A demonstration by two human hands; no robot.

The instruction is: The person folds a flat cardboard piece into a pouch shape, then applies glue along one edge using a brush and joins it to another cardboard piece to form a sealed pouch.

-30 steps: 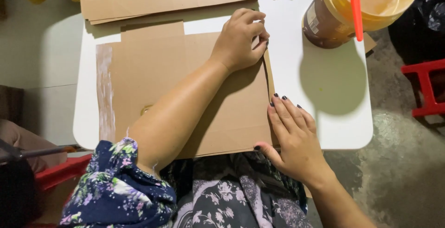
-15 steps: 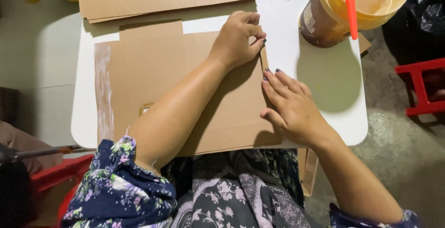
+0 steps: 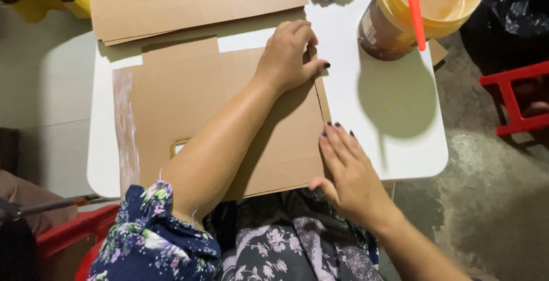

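A flat brown cardboard sheet [image 3: 189,104] lies on a small white table [image 3: 389,109], with a pale glue-like streak down its left side and a small cut-out near its front edge. My left hand [image 3: 289,55] reaches across the sheet, its fingers curled and pressing on the far right edge. My right hand [image 3: 349,166] lies flat with its fingers stretched out along the right edge near the front corner, the thumb at the sheet's corner. Neither hand holds a tool.
More cardboard [image 3: 194,1] with a rectangular window is stacked at the table's far side. A yellow bucket [image 3: 423,6] with a red-orange stick [image 3: 414,9] stands at the far right corner. A red stool [image 3: 514,98] is on the floor to the right.
My right hand slid up along the cardboard's right edge, then came back down toward the front corner. My left hand has stayed on the far right edge.
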